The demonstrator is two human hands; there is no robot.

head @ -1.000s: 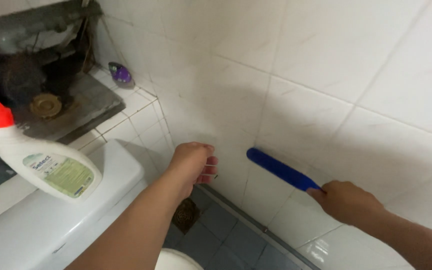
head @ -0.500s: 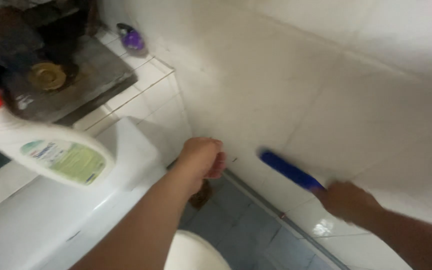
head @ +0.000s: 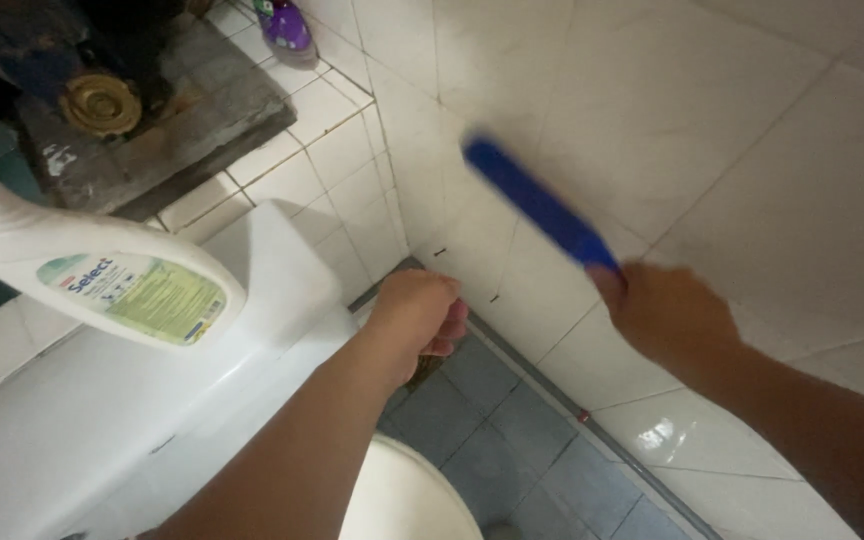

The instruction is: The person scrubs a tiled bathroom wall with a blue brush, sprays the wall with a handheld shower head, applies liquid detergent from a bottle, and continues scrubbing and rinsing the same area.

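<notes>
My right hand (head: 667,315) grips the handle of a blue brush (head: 537,205), whose head lies against the white tiled wall (head: 712,130), pointing up and to the left. My left hand (head: 417,310) hovers low near the foot of the wall with its fingers curled in; nothing shows in it. It is closest to the corner of the white toilet cistern (head: 102,440).
A white cleaner bottle (head: 102,275) with a red cap and green label leans over the cistern lid at left. On the tiled ledge behind are a dark slab with a brass round fitting (head: 100,103) and a purple object (head: 287,25). The toilet bowl rim (head: 407,500) and grey floor tiles (head: 492,420) lie below.
My right hand has swept the blue brush upward along the wall. The view has tilted down and closer. My left hand stays curled near the wall's base.
</notes>
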